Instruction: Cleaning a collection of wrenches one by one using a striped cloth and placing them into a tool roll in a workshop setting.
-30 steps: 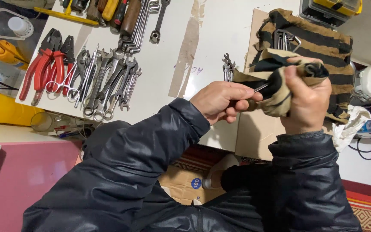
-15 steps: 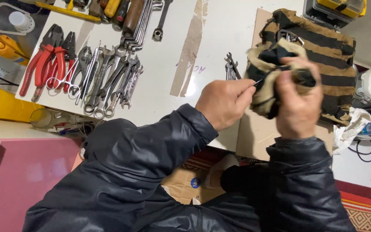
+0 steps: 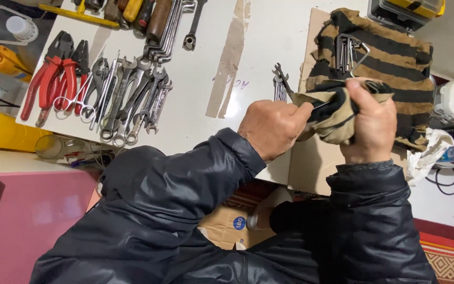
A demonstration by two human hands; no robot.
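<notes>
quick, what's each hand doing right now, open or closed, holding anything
Left hand: closed, gripping a thin dark tool whose far end is hidden in the cloth.
Right hand: closed around the striped cloth, wrapped over that tool.

Two hands are up over the table: one left hand and one right hand. There is one striped cloth lying flat, and one bunched rag in the hands. Two red pliers lie side by side. One big row of wrenches has too many to count well, maybe ten. One small bunch of wrenches sits by the hands. One ring of metal keys is on the cloth. One yellow box is at the top.
</notes>
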